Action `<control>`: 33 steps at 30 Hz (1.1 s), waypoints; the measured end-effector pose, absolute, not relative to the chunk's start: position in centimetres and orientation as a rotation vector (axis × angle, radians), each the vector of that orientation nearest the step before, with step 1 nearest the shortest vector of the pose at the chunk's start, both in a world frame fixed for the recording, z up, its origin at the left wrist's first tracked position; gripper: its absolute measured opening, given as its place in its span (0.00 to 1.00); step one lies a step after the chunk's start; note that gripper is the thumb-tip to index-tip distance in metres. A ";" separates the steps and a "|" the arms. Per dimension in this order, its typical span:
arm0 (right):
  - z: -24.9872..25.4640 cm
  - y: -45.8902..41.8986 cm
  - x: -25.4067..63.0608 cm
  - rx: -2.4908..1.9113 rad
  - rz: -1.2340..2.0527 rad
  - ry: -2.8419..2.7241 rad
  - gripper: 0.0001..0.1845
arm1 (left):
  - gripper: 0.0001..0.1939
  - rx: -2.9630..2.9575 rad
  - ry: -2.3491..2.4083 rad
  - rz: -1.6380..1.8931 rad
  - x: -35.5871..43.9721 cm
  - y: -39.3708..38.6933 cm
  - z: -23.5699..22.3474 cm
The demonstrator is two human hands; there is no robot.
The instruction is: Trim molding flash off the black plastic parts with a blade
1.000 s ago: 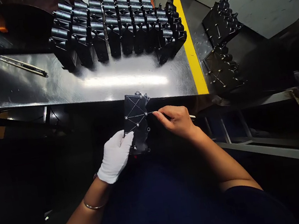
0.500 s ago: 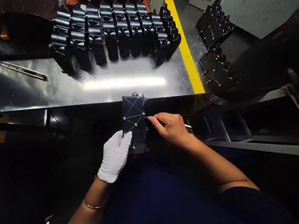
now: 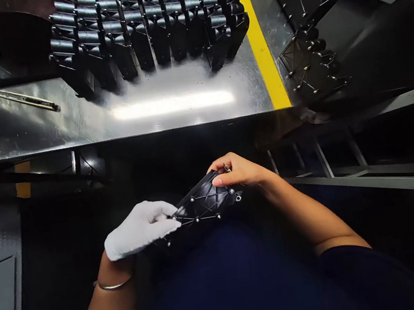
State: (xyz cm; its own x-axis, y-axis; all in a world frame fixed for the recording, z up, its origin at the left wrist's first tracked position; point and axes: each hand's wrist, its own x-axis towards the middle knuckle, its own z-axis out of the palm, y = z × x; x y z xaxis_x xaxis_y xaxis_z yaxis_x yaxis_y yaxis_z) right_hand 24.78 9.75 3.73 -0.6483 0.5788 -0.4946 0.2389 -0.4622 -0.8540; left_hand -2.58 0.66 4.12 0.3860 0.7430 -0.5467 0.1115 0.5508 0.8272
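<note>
Black part (image 3: 202, 202): hung in front of the person's dark blue shirt (image 3: 217, 277), apart from the bench (image 3: 170, 116), tilted with its right end higher; bright screw heads dotted its ribbed face, and any moulded lettering was too small to read.
Left hand (image 3: 140, 229): white-gloved, its thumb and fingers clamped on the part's left end.
Right hand (image 3: 238, 171): bare, its thumb pressed on the face near the upper right end, the other fingers curled behind.
Small metal piece (image 3: 227, 168): showed at the right hand's fingers; what it was could not be told.
Row of black parts (image 3: 144, 45): stood close together on the bench, ribbed cylinders uppermost.
Yellow strip (image 3: 266, 58): ran just right of that row; a tiny dark mark on it could not be read.
Two more black parts (image 3: 306, 68): rested right of the strip, screw heads showing.
Slim tool (image 3: 26, 101): lay on the bench at left, its markings illegible.
Bangle (image 3: 113, 286): circled the left wrist.
</note>
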 end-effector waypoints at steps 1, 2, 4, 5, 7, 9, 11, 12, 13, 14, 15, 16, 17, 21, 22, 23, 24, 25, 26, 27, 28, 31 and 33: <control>3.4 9.3 24.6 -1.197 2.194 -1.352 0.24 | 0.10 0.805 1.169 0.694 -2.8 0.5 3.2; 3.1 8.9 24.4 -1.208 2.148 -1.227 0.24 | 0.11 0.706 1.205 0.889 -2.8 0.4 2.2; 2.6 8.2 23.9 -1.218 1.995 -1.030 0.25 | 0.12 0.570 1.238 1.129 -2.4 0.2 0.6; 2.3 7.9 23.6 -1.218 1.913 -0.966 0.25 | 0.15 0.540 1.229 1.136 -1.9 0.0 0.0; 1.7 7.3 22.7 -1.211 1.802 -0.911 0.24 | 0.21 0.504 1.171 1.062 -0.4 -0.2 -0.3; 1.1 6.8 21.6 -1.203 1.770 -0.923 0.23 | 0.23 0.473 1.120 1.003 1.4 -0.3 0.0; 0.6 6.3 20.7 -1.207 1.779 -0.914 0.22 | 0.22 0.416 1.143 1.056 2.9 -0.1 0.7; 0.5 6.2 20.4 -1.213 1.785 -0.891 0.22 | 0.20 0.404 1.181 1.091 3.4 0.0 1.0; 0.4 6.1 20.3 -1.220 1.790 -0.866 0.23 | 0.19 0.413 1.224 1.114 3.7 0.1 1.2; 0.4 6.0 20.4 -1.226 1.792 -0.848 0.24 | 0.20 0.437 1.247 1.117 3.8 0.2 1.5; 0.5 6.0 20.6 -1.227 1.791 -0.848 0.24 | 0.21 0.462 1.238 1.101 3.8 0.2 1.6; 0.7 6.0 20.8 -1.225 1.788 -0.874 0.25 | 0.23 0.468 1.202 1.086 3.6 0.2 1.8; 0.9 6.0 21.1 -1.219 1.784 -0.928 0.25 | 0.22 0.439 1.154 1.081 3.3 0.1 1.8; 1.4 6.1 21.8 -1.197 1.733 -1.251 0.26 | 0.08 0.112 1.043 1.147 2.1 0.4 1.8; 1.3 6.2 21.8 -1.215 1.685 -1.292 0.27 | 0.07 0.056 1.049 1.166 2.0 0.6 1.8; 1.1 6.3 21.7 -1.254 1.623 -1.295 0.28 | 0.08 0.027 1.058 1.183 1.9 0.8 1.7; 0.9 6.4 21.6 -1.309 1.554 -1.263 0.28 | 0.10 0.017 1.074 1.204 1.9 0.9 1.6; 0.6 6.4 21.5 -1.365 1.489 -1.214 0.27 | 0.11 0.018 1.100 1.229 1.8 1.0 1.5; 0.4 6.3 21.4 -1.409 1.439 -1.167 0.26 | 0.11 0.030 1.133 1.264 1.8 1.0 1.3; 0.3 6.1 21.3 -1.430 1.413 -1.135 0.26 | 0.11 0.052 1.167 1.306 1.7 0.9 1.2; 0.4 5.9 21.3 -1.423 1.416 -1.133 0.25 | 0.12 0.086 1.194 1.348 1.6 0.8 1.0; 1.3 4.5 20.8 -1.306 1.479 -1.332 0.19 | 0.16 0.263 1.234 1.455 1.2 0.3 0.6; 2.2 3.5 20.3 -1.244 1.428 -1.508 0.16 | 0.16 0.375 1.281 1.436 1.0 0.2 0.6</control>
